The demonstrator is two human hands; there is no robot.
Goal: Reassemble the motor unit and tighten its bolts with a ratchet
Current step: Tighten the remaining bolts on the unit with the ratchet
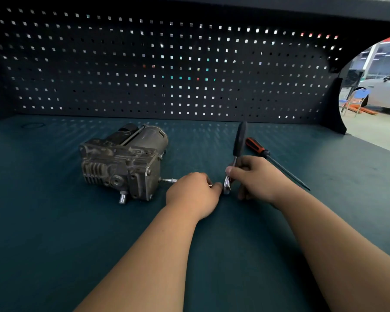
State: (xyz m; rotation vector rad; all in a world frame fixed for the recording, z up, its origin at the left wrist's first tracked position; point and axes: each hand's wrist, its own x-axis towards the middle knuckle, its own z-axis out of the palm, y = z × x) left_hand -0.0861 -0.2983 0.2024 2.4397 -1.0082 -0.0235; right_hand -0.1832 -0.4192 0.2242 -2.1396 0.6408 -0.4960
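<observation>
Fingers (203,176) of the left hand (193,192) are curled down over the extension bar (170,180), closing round it so that only its socket end shows past the knuckles. That end meets the side of the motor unit (122,163), which sits on the green bench mat (54,221) just left of the fingers. The left thumb tip lies just beside the ratchet head.

Fingers (231,170) of the right hand (254,179) are wrapped round the ratchet (238,143) low on its shank, directly above the head. The black handle rises beyond the fingers towards the pegboard (144,64).

An orange-and-black screwdriver (260,149) lies flat on the mat beyond and to the right of the right hand, its handle near the ratchet handle, apart from it.
</observation>
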